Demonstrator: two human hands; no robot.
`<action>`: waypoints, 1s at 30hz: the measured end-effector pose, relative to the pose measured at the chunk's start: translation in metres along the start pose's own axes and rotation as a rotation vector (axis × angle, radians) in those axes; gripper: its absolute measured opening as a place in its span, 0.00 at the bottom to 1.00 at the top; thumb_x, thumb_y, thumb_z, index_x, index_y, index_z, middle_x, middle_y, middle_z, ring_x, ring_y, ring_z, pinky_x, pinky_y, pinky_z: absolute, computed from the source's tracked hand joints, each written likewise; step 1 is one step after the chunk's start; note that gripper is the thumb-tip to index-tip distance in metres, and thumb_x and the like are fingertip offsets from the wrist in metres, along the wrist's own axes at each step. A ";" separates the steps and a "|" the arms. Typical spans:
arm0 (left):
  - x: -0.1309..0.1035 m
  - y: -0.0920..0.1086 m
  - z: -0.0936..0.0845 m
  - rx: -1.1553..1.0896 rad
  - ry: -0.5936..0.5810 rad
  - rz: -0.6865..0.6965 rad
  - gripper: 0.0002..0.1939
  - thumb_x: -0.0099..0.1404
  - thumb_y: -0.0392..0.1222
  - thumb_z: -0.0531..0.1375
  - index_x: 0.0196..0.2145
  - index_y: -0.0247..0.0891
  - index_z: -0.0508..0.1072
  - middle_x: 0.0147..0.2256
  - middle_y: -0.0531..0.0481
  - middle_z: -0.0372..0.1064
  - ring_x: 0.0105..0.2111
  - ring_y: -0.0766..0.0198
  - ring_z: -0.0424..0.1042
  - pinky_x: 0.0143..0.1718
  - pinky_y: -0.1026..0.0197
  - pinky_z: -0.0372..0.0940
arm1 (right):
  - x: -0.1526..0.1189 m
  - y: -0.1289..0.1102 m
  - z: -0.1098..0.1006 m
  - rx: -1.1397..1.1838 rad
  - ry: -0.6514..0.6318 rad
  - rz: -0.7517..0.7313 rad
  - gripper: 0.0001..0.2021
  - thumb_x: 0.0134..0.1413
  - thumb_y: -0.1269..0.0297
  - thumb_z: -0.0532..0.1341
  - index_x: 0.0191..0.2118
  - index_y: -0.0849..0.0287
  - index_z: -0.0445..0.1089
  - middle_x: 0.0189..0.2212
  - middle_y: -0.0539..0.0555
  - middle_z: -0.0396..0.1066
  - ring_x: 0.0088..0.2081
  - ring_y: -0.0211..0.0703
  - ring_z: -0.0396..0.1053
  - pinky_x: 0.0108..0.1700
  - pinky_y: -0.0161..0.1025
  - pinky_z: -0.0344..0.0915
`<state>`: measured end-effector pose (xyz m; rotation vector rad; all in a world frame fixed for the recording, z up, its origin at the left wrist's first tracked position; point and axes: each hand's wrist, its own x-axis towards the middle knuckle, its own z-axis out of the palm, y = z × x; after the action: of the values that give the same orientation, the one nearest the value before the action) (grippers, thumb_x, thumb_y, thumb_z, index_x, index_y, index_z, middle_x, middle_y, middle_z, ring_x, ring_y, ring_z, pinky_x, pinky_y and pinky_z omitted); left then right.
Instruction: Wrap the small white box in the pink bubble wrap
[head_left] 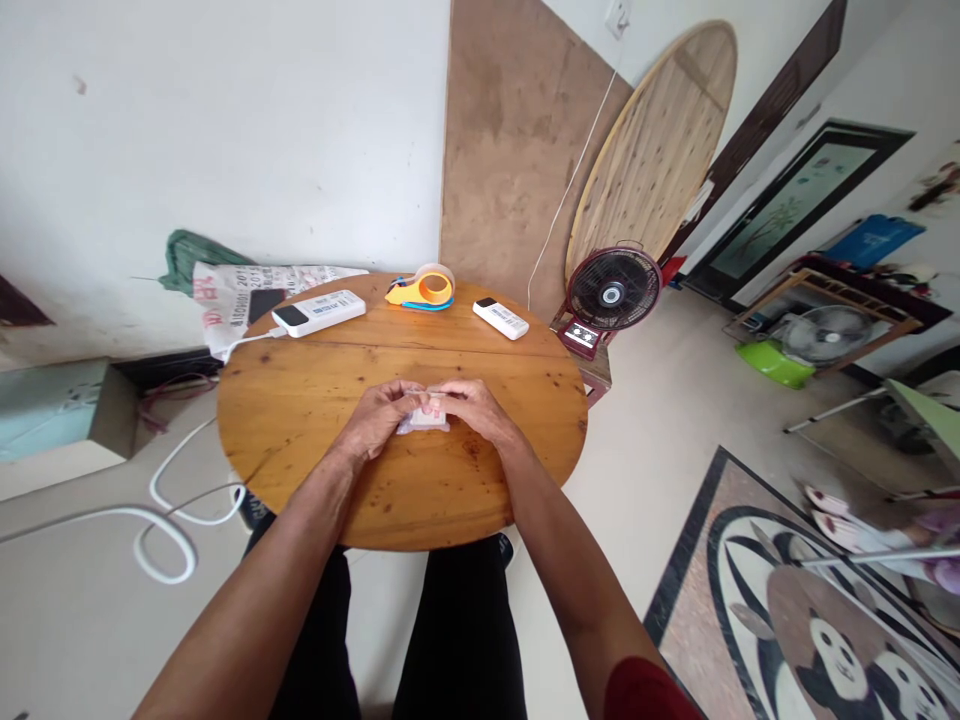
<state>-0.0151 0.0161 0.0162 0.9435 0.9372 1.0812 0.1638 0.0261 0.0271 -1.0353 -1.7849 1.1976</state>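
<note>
Over the middle of the round wooden table (300, 440), both hands meet at a small white packet in clear plastic wrap (426, 420). My left hand (382, 412) pinches its left and upper side with thumb and fingers. From the other side my right hand (471, 405) grips it too, thumb against thumb at the top edge. Fingers cover the packet's upper part, so what is inside the wrap cannot be made out. Its lower edge, crinkled and see-through, sits close to the tabletop.
Along the table's far side are a white device with a cable (319, 313), an orange tape dispenser (424, 288) and a smaller white device (501, 318). A dark red fan (611, 295) stands beyond the right edge. A white cable (172, 515) loops at the left.
</note>
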 end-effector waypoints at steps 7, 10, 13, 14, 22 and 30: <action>-0.004 0.004 0.002 0.013 0.007 0.023 0.20 0.39 0.46 0.73 0.29 0.35 0.75 0.24 0.53 0.73 0.23 0.67 0.68 0.27 0.64 0.60 | 0.001 0.001 0.002 -0.038 0.034 -0.060 0.14 0.48 0.53 0.65 0.32 0.61 0.77 0.34 0.52 0.75 0.37 0.40 0.70 0.41 0.34 0.64; -0.004 0.004 0.002 0.014 0.007 0.035 0.19 0.39 0.46 0.73 0.29 0.35 0.76 0.23 0.54 0.73 0.21 0.68 0.66 0.25 0.65 0.59 | 0.002 0.000 0.003 -0.036 0.040 -0.098 0.13 0.49 0.54 0.65 0.31 0.61 0.77 0.34 0.52 0.74 0.36 0.39 0.70 0.40 0.34 0.64; -0.005 0.006 0.003 0.001 -0.023 0.045 0.18 0.40 0.46 0.72 0.29 0.36 0.77 0.24 0.52 0.74 0.23 0.66 0.68 0.27 0.64 0.60 | 0.001 -0.001 0.004 -0.017 0.063 -0.101 0.12 0.48 0.56 0.65 0.30 0.60 0.77 0.34 0.52 0.74 0.35 0.39 0.70 0.40 0.35 0.64; -0.006 0.007 0.004 0.001 -0.025 0.049 0.17 0.40 0.46 0.72 0.29 0.36 0.77 0.24 0.52 0.74 0.23 0.66 0.68 0.27 0.64 0.60 | 0.001 -0.001 0.004 -0.011 0.068 -0.094 0.11 0.48 0.56 0.65 0.31 0.60 0.76 0.34 0.51 0.74 0.35 0.39 0.70 0.40 0.35 0.64; -0.007 0.008 0.005 -0.008 -0.009 0.055 0.17 0.40 0.46 0.72 0.28 0.36 0.77 0.25 0.52 0.75 0.25 0.65 0.70 0.30 0.62 0.63 | 0.002 -0.001 0.008 0.029 0.099 0.012 0.13 0.45 0.56 0.65 0.33 0.61 0.72 0.29 0.49 0.72 0.29 0.35 0.66 0.34 0.32 0.62; -0.004 0.003 0.002 -0.010 -0.042 0.057 0.16 0.43 0.45 0.72 0.30 0.36 0.78 0.27 0.51 0.75 0.26 0.64 0.70 0.32 0.62 0.63 | 0.001 0.000 0.009 0.111 0.087 0.054 0.16 0.43 0.55 0.67 0.34 0.61 0.68 0.27 0.48 0.70 0.27 0.34 0.65 0.32 0.32 0.61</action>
<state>-0.0148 0.0126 0.0199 0.9860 0.8739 1.1098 0.1551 0.0238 0.0247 -1.0598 -1.6146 1.2508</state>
